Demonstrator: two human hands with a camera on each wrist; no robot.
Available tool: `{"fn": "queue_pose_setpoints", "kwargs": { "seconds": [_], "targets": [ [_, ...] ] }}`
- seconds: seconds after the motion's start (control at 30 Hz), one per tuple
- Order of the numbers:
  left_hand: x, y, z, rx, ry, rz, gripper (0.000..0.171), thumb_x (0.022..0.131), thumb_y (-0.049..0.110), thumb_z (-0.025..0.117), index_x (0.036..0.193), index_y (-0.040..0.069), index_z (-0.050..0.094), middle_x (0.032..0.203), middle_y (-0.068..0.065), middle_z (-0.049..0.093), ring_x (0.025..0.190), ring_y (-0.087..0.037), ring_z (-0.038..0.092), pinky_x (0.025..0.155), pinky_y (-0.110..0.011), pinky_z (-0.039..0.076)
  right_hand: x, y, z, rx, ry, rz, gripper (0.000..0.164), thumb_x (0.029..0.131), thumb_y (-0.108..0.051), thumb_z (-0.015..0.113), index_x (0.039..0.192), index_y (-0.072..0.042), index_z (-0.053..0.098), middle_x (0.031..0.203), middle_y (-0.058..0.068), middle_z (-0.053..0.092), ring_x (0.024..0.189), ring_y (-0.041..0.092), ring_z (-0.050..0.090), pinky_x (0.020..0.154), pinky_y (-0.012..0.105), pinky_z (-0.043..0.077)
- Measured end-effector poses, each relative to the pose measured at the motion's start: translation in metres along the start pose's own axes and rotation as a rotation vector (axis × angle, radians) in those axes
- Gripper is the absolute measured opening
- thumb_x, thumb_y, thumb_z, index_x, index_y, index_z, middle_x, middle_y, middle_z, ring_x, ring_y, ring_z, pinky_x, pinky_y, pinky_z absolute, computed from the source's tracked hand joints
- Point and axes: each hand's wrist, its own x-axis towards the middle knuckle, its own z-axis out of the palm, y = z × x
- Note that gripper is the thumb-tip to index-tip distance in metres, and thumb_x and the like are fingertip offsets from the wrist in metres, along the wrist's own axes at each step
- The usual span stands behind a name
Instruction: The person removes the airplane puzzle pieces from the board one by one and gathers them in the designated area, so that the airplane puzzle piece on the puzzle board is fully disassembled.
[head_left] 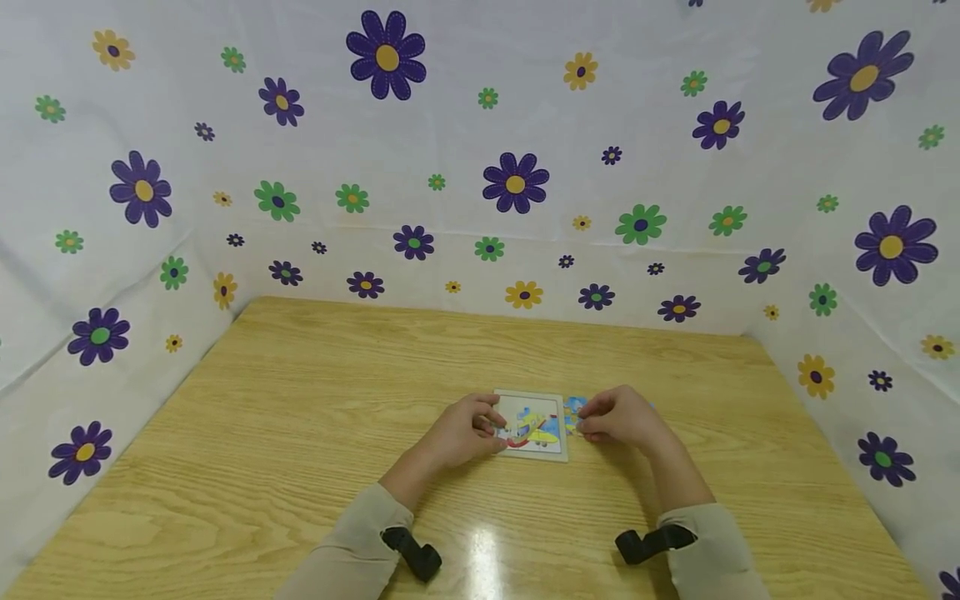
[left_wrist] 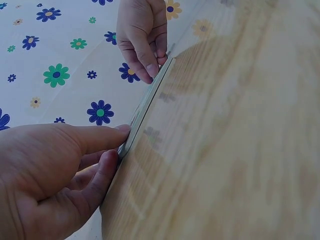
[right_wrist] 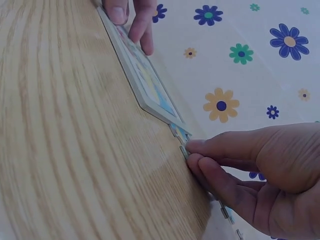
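Observation:
A square jigsaw puzzle tray (head_left: pixel 564 457) with a pale border lies on the table, its picture of a yellow aeroplane partly filled in. At its left side my left hand (head_left: pixel 467 429) holds the tray, thumb and bent fingers at the border. Beyond the tray's right edge, my right hand (head_left: pixel 621 417) pinches a puzzle piece between thumb and fingers; the hand hides most of it. Blue and yellow puzzle pieces (head_left: pixel 573 408) lie between that hand and the tray. In the right wrist view, the fingertips (right_wrist: pixel 196 146) meet at a thin piece beside the tray's corner.
The wooden table (head_left: pixel 337 375) extends around the tray. White cloth walls (head_left: pixel 450 125) with printed flowers stand behind it and at both sides. More thin pieces (right_wrist: pixel 225 210) show beneath the right hand. Each forearm wears a black strap mount (head_left: pixel 420 557).

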Motion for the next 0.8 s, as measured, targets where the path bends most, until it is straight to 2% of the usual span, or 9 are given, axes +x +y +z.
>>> {"fn": "queue_pose_setpoints", "kwargs": {
  "seconds": [0.27, 0.4, 0.53, 0.67, 0.8],
  "targets": [
    [0.001, 0.001, 0.000, 0.012, 0.001, -0.003, 0.042, 0.087, 0.011, 0.078, 0.125, 0.000, 0.065, 0.137, -0.011, 0.056, 0.098, -0.015, 0.061, 0.085, -0.027, 0.056, 0.002, -0.002, -0.001, 0.010, 0.031, -0.002, 0.025, 0.092, -0.014, 0.072, 0.109, 0.005, 0.071, 0.098, 0.013, 0.072, 0.077, 0.013, 0.068, 0.072, 0.027, 0.059],
    [0.001, 0.001, 0.000, 0.010, 0.002, -0.001, 0.032, 0.086, 0.011, 0.079, 0.115, 0.002, 0.069, 0.146, -0.011, 0.050, 0.098, -0.015, 0.060, 0.085, -0.026, 0.055, 0.005, -0.006, 0.003, 0.060, 0.017, -0.041, 0.030, 0.095, -0.016, 0.069, 0.115, 0.006, 0.068, 0.101, 0.014, 0.070, 0.080, 0.014, 0.069, 0.074, 0.028, 0.060],
    [0.000, 0.002, -0.001, 0.013, 0.009, 0.005, 0.028, 0.086, 0.010, 0.079, 0.111, 0.002, 0.069, 0.150, -0.011, 0.047, 0.097, -0.015, 0.059, 0.084, -0.026, 0.055, 0.009, -0.009, 0.014, 0.113, -0.011, -0.071, 0.034, 0.096, -0.017, 0.067, 0.121, 0.007, 0.066, 0.102, 0.016, 0.069, 0.081, 0.014, 0.070, 0.074, 0.028, 0.061],
    [0.000, 0.003, -0.001, 0.004, 0.008, -0.006, 0.041, 0.086, 0.011, 0.079, 0.124, 0.002, 0.065, 0.144, -0.011, 0.052, 0.098, -0.015, 0.060, 0.087, -0.028, 0.056, 0.012, -0.012, 0.029, 0.116, -0.055, -0.098, 0.036, 0.097, -0.016, 0.066, 0.125, 0.007, 0.064, 0.103, 0.016, 0.069, 0.079, 0.013, 0.070, 0.073, 0.027, 0.060],
    [0.000, 0.002, 0.000, 0.004, 0.003, -0.010, 0.034, 0.087, 0.012, 0.078, 0.120, 0.005, 0.069, 0.149, -0.010, 0.049, 0.102, -0.017, 0.062, 0.089, -0.031, 0.056, 0.013, -0.013, 0.042, 0.096, -0.103, -0.153, 0.038, 0.098, -0.014, 0.064, 0.129, 0.008, 0.061, 0.099, 0.016, 0.069, 0.075, 0.013, 0.069, 0.071, 0.026, 0.060]
  ]
}}
